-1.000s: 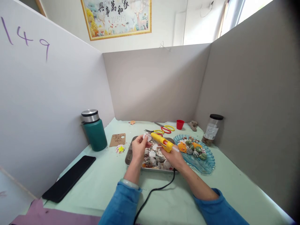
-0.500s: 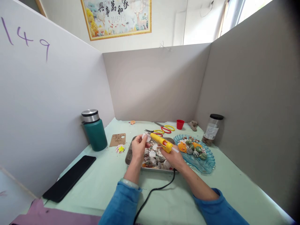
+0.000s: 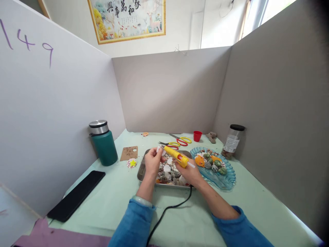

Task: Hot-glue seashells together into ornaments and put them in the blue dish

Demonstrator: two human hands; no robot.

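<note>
My left hand (image 3: 152, 161) pinches a small white shell (image 3: 160, 150) over the left part of a metal tray (image 3: 164, 185). White, grey and orange shells (image 3: 167, 168) fill that tray. In my right hand (image 3: 189, 171) is a yellow glue gun (image 3: 177, 156), its nozzle pointing left at the white shell. A clear glue stick sticks out of the gun's rear end, and a black cord (image 3: 171, 207) runs from it toward me. Whether the nozzle touches the shell is too small to tell.
Right of the tray lies a blue glass plate (image 3: 223, 182) of shells, with a jar (image 3: 232, 142) behind it. Two scissors (image 3: 180, 140) and a red cup (image 3: 197, 136) are at the back. A green bottle (image 3: 104, 145), brown card (image 3: 129, 153) and black phone (image 3: 77, 195) are left.
The glue gun's nozzle has shifted slightly left, over the white shell. Both hands otherwise hold nearly the same place.
</note>
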